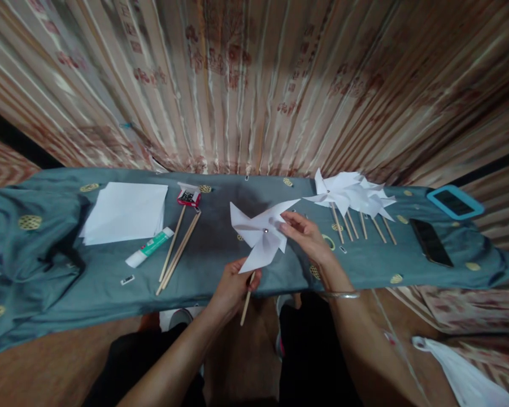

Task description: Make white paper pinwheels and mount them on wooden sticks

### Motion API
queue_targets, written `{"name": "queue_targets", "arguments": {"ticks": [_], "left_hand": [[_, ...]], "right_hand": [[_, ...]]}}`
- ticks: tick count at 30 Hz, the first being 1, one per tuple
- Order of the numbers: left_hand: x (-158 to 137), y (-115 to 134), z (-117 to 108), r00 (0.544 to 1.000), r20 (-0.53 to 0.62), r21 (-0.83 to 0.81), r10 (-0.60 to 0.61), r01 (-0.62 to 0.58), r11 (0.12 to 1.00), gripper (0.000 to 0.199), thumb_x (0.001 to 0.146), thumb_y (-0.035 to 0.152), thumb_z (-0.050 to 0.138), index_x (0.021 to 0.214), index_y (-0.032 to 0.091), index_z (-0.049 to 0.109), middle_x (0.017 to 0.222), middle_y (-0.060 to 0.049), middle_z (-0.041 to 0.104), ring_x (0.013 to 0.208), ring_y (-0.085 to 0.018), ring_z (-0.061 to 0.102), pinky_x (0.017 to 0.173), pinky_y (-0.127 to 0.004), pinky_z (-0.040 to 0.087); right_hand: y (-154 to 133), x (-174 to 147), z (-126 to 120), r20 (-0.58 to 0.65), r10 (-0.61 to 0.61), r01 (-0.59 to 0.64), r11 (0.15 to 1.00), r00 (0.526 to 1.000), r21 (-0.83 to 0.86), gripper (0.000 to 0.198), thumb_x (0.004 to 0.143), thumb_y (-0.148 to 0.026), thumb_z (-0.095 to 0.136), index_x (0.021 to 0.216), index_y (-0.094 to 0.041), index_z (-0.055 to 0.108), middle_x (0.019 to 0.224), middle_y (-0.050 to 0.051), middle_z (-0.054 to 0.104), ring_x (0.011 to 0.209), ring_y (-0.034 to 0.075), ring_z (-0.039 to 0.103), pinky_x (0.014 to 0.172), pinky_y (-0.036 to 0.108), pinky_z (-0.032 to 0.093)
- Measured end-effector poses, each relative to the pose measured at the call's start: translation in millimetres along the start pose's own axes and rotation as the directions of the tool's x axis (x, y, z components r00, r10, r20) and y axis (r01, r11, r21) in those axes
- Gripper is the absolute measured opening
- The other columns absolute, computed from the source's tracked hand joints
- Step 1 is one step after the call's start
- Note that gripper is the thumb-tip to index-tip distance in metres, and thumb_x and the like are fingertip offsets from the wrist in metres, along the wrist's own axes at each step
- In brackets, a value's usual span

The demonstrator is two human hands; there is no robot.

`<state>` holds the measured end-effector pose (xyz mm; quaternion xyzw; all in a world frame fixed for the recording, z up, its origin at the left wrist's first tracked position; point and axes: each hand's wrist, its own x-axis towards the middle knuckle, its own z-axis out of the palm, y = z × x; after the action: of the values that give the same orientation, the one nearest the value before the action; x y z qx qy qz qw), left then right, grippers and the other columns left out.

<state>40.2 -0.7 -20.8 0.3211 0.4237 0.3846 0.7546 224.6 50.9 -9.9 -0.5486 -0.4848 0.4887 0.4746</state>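
Note:
A white paper pinwheel [258,232] with a small round pin at its centre is held up over the front of the table. My left hand [233,285] is closed around its wooden stick [246,305], just below the paper, and the stick's lower end sticks out past the table edge. At the pinwheel's right side, the thumb and fingers of my right hand [303,232] close on a folded blade. A silvery bangle [341,294] circles my right wrist.
Several finished pinwheels [349,192] lie overlapping at the back right, near a phone [431,242] and a blue-framed tablet [455,202]. Leftward are a paper stack [125,212], a glue stick [149,247], loose wooden sticks [180,251] and a small red box [189,196]. A curtain [237,85] hangs behind.

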Motion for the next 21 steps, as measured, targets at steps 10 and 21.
{"name": "queue_targets", "arguments": {"ticks": [10,21], "left_hand": [[19.4,18.4,1.1,0.982,-0.170,-0.188,0.081,-0.113,0.976,0.026,0.051,0.034,0.080,0.064,0.014,0.068,0.059,-0.002,0.063,0.054,-0.010,0.052,0.055,-0.023,0.041],[31.7,24.6,-15.9,0.934,-0.280,-0.103,0.221,-0.258,0.961,0.027,0.049,0.034,0.085,0.064,0.015,0.073,0.062,-0.003,0.068,0.072,-0.017,0.060,0.068,-0.025,0.040]], "right_hand": [[5.1,-17.5,8.4,-0.178,-0.149,0.094,0.954,0.973,-0.285,0.034,0.080,-0.052,0.062,0.078,-0.019,0.070,0.075,0.006,0.070,0.073,0.020,0.060,0.069,0.031,0.048],[8.4,-30.7,47.9,0.520,0.253,-0.215,0.967,0.816,-0.133,0.035,0.063,-0.050,0.078,0.067,-0.017,0.070,0.062,-0.001,0.065,0.058,0.012,0.054,0.059,0.024,0.042]]}}
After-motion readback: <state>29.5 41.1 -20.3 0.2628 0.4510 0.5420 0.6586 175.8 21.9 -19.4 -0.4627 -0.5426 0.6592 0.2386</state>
